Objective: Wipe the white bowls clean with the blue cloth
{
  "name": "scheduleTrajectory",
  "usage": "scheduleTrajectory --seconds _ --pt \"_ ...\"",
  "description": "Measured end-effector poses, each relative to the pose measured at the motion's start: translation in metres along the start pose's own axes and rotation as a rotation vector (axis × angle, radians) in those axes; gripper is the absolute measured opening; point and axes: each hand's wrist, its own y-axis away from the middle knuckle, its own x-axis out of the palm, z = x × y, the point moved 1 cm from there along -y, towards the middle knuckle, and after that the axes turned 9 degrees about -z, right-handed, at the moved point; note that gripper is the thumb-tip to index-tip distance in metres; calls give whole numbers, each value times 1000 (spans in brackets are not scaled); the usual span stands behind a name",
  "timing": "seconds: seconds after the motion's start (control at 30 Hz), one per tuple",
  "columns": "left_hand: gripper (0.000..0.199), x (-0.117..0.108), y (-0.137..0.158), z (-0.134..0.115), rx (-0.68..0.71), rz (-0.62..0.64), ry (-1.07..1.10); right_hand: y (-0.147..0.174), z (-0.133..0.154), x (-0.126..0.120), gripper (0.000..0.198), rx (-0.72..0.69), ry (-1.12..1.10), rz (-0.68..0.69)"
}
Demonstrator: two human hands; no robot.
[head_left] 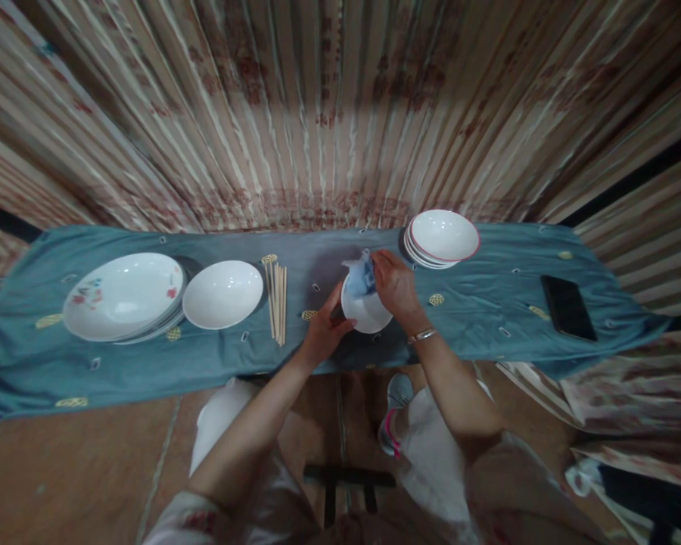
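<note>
Near the middle of the table, my left hand [324,330] grips the left rim of a small white bowl [368,316], which is tilted toward me. My right hand [396,284] pinches a light blue cloth [360,278] at the bowl's far right side. Part of the cloth lies inside the bowl and a crumpled end sticks up over the rim. A stack of white bowls with a red rim [446,236] stands just beyond my right hand. Left of my left hand lie several wooden chopsticks [278,306], side by side.
A larger white bowl [222,295] sits left of the chopsticks, beside a stack of flower-patterned plates [125,297]. A black phone [568,306] lies at the right end of the teal tablecloth [482,303]. Pleated curtains [329,113] hang right behind the table.
</note>
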Motion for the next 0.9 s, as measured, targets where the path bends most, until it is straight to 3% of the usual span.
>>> scheduleTrajectory --seconds 0.2,0.43,0.57,0.73,0.9 --pt "95 -1 -1 1 41 10 59 10 -15 -9 35 -25 85 15" --pt "100 -2 -1 -3 -18 0 80 25 -11 -23 33 -29 280 196" --pt "102 -2 -1 -6 -43 -32 84 38 -10 -32 32 -83 346 210" --pt "104 -2 -1 -8 -83 -50 76 57 -8 -32 30 -140 299 226" --pt "102 -2 0 -9 -66 -27 78 71 0 -25 27 -245 106 315"
